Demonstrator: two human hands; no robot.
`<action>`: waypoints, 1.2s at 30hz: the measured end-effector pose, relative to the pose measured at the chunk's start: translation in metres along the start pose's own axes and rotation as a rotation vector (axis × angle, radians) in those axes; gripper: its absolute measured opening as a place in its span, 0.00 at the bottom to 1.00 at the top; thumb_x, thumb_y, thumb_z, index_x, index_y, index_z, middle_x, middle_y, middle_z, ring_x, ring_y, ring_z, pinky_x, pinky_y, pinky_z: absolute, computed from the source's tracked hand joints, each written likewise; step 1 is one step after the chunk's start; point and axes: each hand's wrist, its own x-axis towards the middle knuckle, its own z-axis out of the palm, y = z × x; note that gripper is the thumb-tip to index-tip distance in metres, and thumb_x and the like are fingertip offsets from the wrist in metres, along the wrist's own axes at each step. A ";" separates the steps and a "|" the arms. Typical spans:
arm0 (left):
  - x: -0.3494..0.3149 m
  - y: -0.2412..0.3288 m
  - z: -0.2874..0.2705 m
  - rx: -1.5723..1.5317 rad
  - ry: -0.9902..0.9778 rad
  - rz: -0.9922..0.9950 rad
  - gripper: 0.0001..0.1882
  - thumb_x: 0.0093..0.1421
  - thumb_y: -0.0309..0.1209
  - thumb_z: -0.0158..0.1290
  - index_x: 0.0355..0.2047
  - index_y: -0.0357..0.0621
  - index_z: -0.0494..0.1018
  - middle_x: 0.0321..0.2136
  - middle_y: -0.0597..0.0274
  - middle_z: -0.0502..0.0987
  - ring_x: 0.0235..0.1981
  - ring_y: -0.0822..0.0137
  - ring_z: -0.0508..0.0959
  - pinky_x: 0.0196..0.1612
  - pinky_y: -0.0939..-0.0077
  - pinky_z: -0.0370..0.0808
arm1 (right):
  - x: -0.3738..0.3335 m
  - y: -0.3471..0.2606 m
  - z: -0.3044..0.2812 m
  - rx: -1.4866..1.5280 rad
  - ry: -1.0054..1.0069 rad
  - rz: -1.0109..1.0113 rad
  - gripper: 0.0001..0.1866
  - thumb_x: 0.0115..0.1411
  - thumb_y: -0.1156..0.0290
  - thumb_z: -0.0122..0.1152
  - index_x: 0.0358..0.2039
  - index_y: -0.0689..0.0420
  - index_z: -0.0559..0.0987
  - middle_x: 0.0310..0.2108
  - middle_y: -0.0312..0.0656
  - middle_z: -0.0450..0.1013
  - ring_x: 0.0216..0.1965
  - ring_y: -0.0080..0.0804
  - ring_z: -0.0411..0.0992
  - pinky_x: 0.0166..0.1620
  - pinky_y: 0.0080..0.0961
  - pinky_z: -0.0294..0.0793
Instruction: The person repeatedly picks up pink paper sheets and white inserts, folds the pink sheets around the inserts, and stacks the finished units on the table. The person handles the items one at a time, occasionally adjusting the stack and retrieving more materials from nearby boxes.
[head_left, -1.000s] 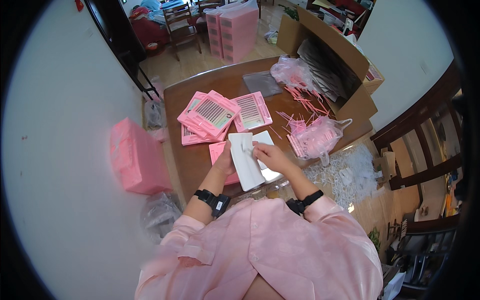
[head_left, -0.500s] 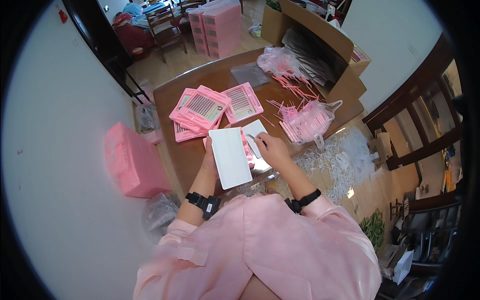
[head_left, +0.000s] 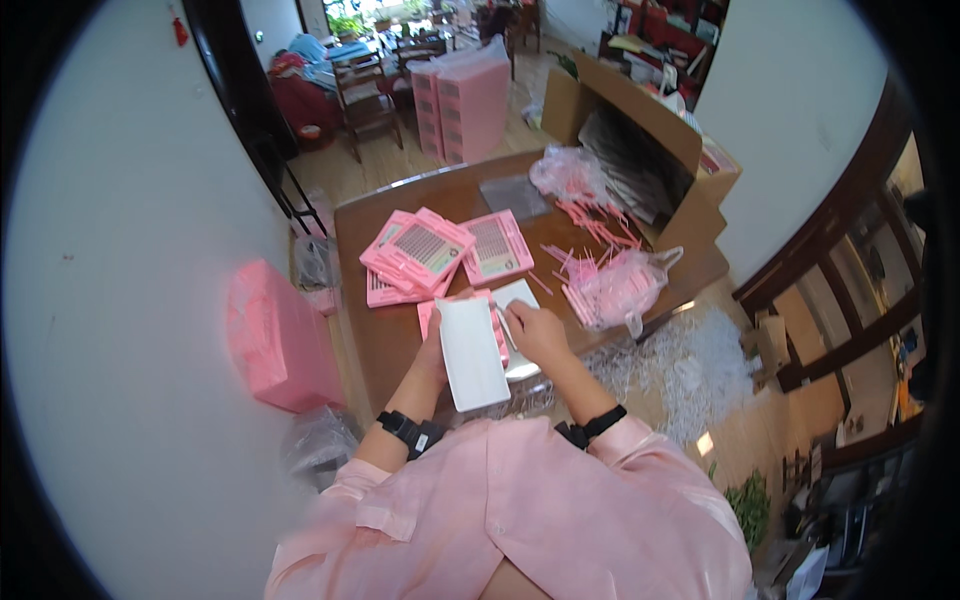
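My left hand (head_left: 432, 348) is closed around the left edge of a pink case whose plain white rectangular panel (head_left: 473, 352) faces up and hides most of it. Along the panel's right side shows a strip of the pink case (head_left: 497, 338) with a row of small moulded shapes. My right hand (head_left: 537, 335) pinches a thin metal tool that looks like tweezers (head_left: 506, 326), its tip at that strip. Under the hand lies a white sheet (head_left: 516, 294). Just beyond, pink eyelash cases (head_left: 425, 250) with dark rows are piled, and another eyelash case (head_left: 498, 247) sits beside them.
Pink sticks (head_left: 605, 222) and a clear bag of pink pieces (head_left: 618, 290) lie on the right of the brown table (head_left: 385, 345). An open cardboard box (head_left: 700, 190) stands behind them. Shredded paper (head_left: 690, 370) covers the floor at right; a pink wrapped stack (head_left: 285, 335) stands left.
The whole scene sits lower in the picture, as the view has tilted up. The white panel has turned slightly, and the thin tool in my right hand now points down along the case.
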 end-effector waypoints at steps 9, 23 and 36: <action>0.003 -0.057 0.043 0.021 -0.003 -0.110 0.53 0.55 0.59 0.62 0.73 0.53 0.50 0.60 0.55 0.69 0.51 0.60 0.78 0.51 0.56 0.81 | -0.034 0.057 -0.051 -0.041 -0.112 -0.080 0.12 0.65 0.59 0.55 0.32 0.53 0.78 0.25 0.53 0.76 0.29 0.58 0.75 0.32 0.52 0.72; 0.038 -0.120 0.095 0.201 0.136 -0.022 0.52 0.60 0.66 0.52 0.74 0.51 0.47 0.62 0.53 0.67 0.52 0.59 0.76 0.53 0.49 0.78 | -0.082 0.151 -0.130 0.437 -0.599 -0.079 0.15 0.63 0.59 0.57 0.35 0.59 0.80 0.27 0.49 0.76 0.29 0.43 0.74 0.35 0.37 0.72; 0.039 -0.123 0.112 -0.007 0.253 0.157 0.50 0.56 0.74 0.45 0.72 0.63 0.52 0.62 0.47 0.66 0.57 0.49 0.73 0.57 0.42 0.74 | -0.088 0.195 -0.156 -0.026 -0.504 -0.004 0.17 0.63 0.58 0.55 0.38 0.58 0.83 0.37 0.54 0.79 0.39 0.54 0.78 0.43 0.43 0.76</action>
